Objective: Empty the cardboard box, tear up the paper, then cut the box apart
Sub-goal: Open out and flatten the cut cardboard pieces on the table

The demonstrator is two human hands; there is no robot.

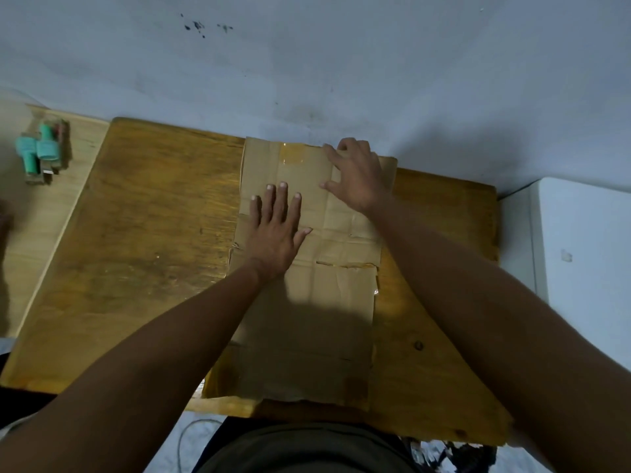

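Cardboard box [304,268], already flattened, lay along the middle of the wooden table [143,213], its far end reaching the table's back edge by the wall [341,63] and its near end at the front edge close to my body. A patch of clear tape [293,155] shone near its far end.

My left hand [276,230] was spread wide, palm down, pressed flat on the cardboard a little left of its centre; the four fingers pointed toward the wall and the thumb stuck out to the right. It held nothing, only bore down on the sheet. The left forearm ran up from the lower left corner of the view, straight to the wrist.

My right hand [358,175] rested farther off, near the box's far right corner. Its fingers were open and slightly curled, fingertips touching the cardboard and the thumb out to the left; whether they gripped the far edge I could not tell. The right forearm crossed the table's right side at a slant.

On the lighter surface [37,240] beyond the table's left edge stood some teal-capped items [41,148], well apart from the box.
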